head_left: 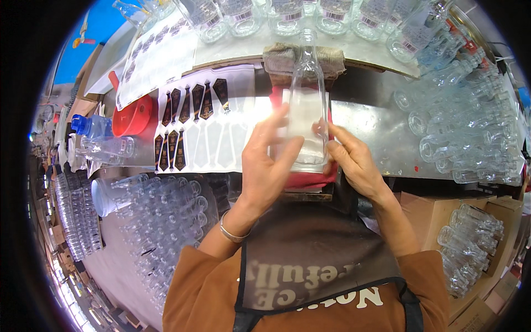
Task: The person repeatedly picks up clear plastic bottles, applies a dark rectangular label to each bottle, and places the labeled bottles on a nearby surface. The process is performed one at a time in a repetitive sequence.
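I am at a grey metal workbench (365, 144), its surface shining under a white light that glares hardest near the middle. Along the bench's far edge runs a raised pale shelf (238, 48) with a wooden front edge, and a dark band (370, 87) lies just below it. Past the far left corner I see a bright blue surface (105, 33), too cropped to name. Below the near right corner stands an open cardboard box (423, 213); off the near left corner spreads a pale surface (113, 265), table or floor, I can't tell
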Demonstrator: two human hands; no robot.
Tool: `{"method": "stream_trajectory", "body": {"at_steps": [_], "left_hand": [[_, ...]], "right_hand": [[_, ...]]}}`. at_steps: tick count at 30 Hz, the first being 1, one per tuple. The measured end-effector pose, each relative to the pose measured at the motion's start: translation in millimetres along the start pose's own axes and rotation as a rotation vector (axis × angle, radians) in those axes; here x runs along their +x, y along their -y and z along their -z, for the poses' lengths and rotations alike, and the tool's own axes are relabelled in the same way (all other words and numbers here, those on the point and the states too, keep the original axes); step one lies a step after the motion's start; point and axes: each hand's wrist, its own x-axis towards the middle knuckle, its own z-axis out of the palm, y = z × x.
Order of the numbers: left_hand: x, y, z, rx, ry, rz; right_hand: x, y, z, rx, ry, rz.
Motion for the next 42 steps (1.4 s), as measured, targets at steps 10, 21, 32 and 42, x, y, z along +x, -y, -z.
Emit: {"method": "stream_trajectory", "body": {"at_steps": [10, 21, 32, 42], "left_hand": [[-3, 12, -4, -0.013, -0.026, 0.012], [-4, 34, 15, -0.022, -0.049, 0.069], [-29, 83, 83, 0.982, 0.224, -0.068], [-11, 101, 123, 1.028, -0.064, -0.129]], "right_hand": [[-5, 2, -6, -0.102, -0.002, -0.074], [-14, 4, 2, 0.002, -0.073, -0.077], [-15, 7, 23, 0.021, -0.156, -0.085], [-6, 12, 25, -0.019, -0.212, -0.032]]}}
